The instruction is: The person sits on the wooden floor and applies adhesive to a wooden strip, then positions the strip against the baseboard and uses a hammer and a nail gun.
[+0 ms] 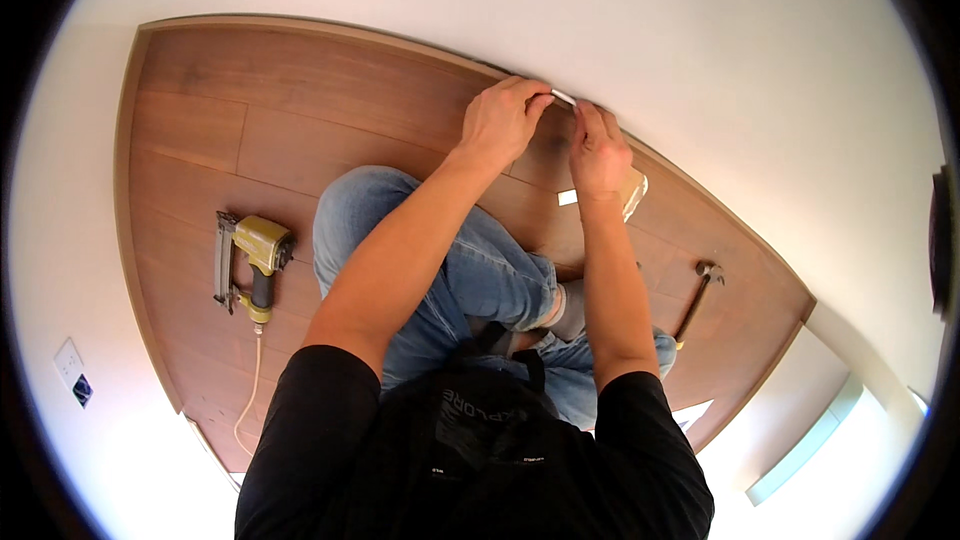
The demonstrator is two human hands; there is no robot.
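Note:
Between my two hands, up against the far wall, is a small, thin white piece point(563, 97), too small to name for sure. My left hand point(500, 122) pinches its left end with thumb and forefinger. The fingers of my right hand point(600, 150) close on its right end. Both hands are right at the brown skirting board point(330, 30), where the wall point(600, 20) meets the wood floor point(310, 145). Partly hidden under my right wrist lies a tan, pale-edged object point(637, 190), its kind unclear. A short white strip point(568, 197) is beside it.
A yellow-green nail gun point(262, 245) lies on the floor at the left, its air hose point(258, 365) running toward me. To the right rests a claw hammer point(697, 300). My crossed legs in jeans point(490, 270) fill the middle. A wall socket point(72, 365) is at far left.

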